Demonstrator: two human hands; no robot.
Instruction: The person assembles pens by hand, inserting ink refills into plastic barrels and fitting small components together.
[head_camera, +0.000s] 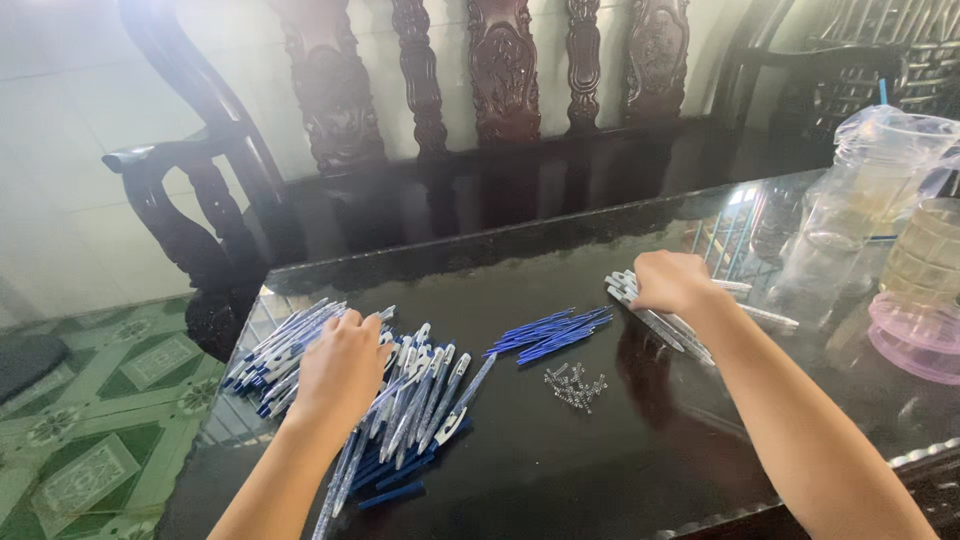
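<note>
Table (650, 470), dark and shiny, fills most of the frame, with a carved wooden bench (500, 70) behind it along the top. At the right edge stand 2 clear plastic jugs (880, 190).

Pens (420, 400) lie in a big heap at the lower left, blue and white. The left hand (340, 375) lies flat on top of this heap, palm down, fingers bent a little over the pens. It looks like it is picking 1 out, but I cannot tell if it has a grip on any yet.

Pen shells (680, 330), pale and see-through, lie in a smaller pile at the upper right of the table. The right hand (675, 283) rests on them with its fingers curled under, so I cannot tell what it holds.

Blue refills (555, 333) lie in a bunch in the middle, apart from both hands. Just below them sits a tiny pile of metal springs (577, 385).

This looks like the sorting or picking step. Next, each hand needs to pinch just 1 piece and lift it free of its pile.
</note>
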